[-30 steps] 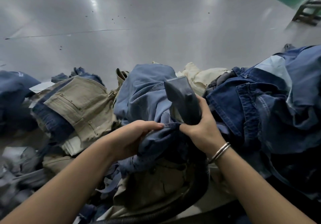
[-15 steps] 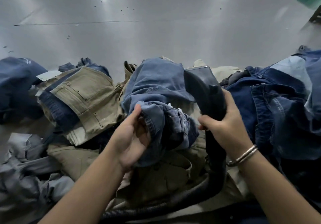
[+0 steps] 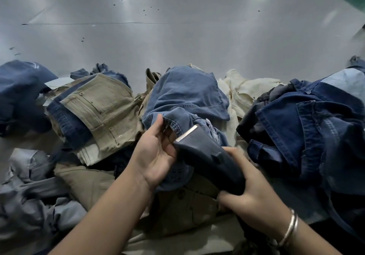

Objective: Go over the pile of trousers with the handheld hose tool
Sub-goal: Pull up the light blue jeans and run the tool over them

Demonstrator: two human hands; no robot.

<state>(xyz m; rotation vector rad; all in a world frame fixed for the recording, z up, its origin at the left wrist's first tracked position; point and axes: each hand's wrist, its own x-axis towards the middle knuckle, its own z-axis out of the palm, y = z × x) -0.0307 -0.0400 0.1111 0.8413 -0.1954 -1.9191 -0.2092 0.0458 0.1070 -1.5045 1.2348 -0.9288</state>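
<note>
Gripping the hose tool [image 3: 209,156], right hand [image 3: 254,201] aims its nozzle up-left at blue trousers [image 3: 187,94].

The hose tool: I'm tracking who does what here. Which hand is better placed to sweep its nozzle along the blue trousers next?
Right. The right hand already grips the hose tool, nozzle at the blue trousers. The left hand is busy holding up their hem.

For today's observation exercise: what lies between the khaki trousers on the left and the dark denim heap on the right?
In the head view, the mid-blue jeans lie between the khaki trousers and the dark denim heap, with cream trousers behind.
</note>
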